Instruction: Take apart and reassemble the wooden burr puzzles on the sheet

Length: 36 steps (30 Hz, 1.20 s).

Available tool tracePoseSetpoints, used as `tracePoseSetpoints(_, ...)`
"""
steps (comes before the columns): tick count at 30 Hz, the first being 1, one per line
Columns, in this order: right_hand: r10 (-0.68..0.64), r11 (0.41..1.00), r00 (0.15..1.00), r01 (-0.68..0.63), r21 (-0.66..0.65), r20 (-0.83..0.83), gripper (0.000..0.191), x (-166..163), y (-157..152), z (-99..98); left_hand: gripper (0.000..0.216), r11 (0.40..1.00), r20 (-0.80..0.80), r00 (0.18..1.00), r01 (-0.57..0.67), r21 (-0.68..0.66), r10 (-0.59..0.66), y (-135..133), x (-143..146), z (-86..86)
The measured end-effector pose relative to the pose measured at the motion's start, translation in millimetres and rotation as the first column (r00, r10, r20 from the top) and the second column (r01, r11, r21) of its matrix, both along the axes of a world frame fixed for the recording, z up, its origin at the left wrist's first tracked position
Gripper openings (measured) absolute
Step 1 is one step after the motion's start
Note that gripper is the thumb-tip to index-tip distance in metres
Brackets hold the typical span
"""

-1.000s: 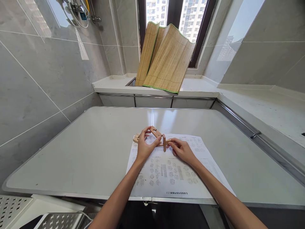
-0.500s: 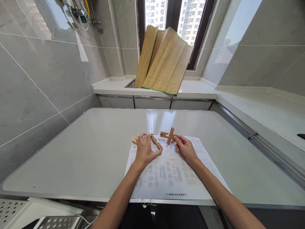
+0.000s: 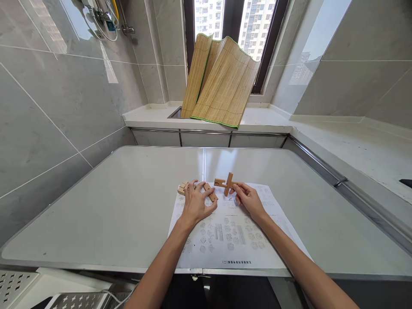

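Observation:
My left hand (image 3: 197, 204) has its thumb and fingers around a notched wooden puzzle piece (image 3: 210, 193) at the top of a printed sheet (image 3: 222, 253). Beside its fingertips, on the left, lie more wooden pieces (image 3: 182, 188), partly hidden by the hand. My right hand (image 3: 249, 199) pinches the right end of two wooden puzzle pieces joined in a cross (image 3: 228, 184). The left part of that cross has a notch and a dark mark. It is held just above the sheet, a short way right of the left hand's piece.
The sheet, covered in small diagrams, lies on a white folding table (image 3: 96, 214) with a seam down its middle. A bamboo mat (image 3: 225, 81) leans at the window behind. White perforated items (image 3: 77, 300) with a cable stand below the table's front left edge.
The puzzle piece in my left hand has turned, so a wider face now shows. The crossed pieces in my right hand have shifted slightly left.

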State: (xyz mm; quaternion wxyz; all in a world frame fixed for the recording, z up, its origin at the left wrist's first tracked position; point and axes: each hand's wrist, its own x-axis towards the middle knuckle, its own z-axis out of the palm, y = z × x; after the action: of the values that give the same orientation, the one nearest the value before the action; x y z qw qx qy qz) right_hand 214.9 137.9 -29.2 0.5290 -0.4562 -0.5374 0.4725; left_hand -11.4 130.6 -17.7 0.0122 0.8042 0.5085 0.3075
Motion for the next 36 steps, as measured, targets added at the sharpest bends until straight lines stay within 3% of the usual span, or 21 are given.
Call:
tracePoseSetpoints(11, -0.004, 1.0, 1.0, 0.004, -0.015, 0.004, 0.047, -2, -4, 8.6, 0.014, 0.998, -0.005, 0.998, -0.065, 0.005, 0.065, -1, 0, 5.5)
tracePoseSetpoints(24, -0.003, 1.0, 1.0, 0.004, -0.013, 0.011, 0.048, -3, -5, 9.8, 0.037, 0.989, 0.019, 0.994, -0.105, 0.101, 0.103, 6, -3, -2.6)
tracePoseSetpoints(28, 0.014, 1.0, 1.0, -0.014, -0.013, 0.004, 0.047, -2, -4, 7.3, 0.02, 0.991, 0.121, 0.992, -0.062, 0.119, 0.047, 4, 0, 4.2)
tracePoseSetpoints(33, 0.085, 0.996, 0.996, -0.085, -0.009, 0.015, 0.045, -3, -5, 7.0, 0.022, 0.994, 0.204, 0.978, 0.028, 0.104, -0.049, 0, 6, 11.8)
tracePoseSetpoints(36, 0.16, 0.987, 0.987, -0.16, -0.017, 0.007, 0.043, -3, -7, 8.7, 0.026, 0.994, 0.287, 0.952, 0.113, 0.002, -0.108, -2, 7, 15.7)
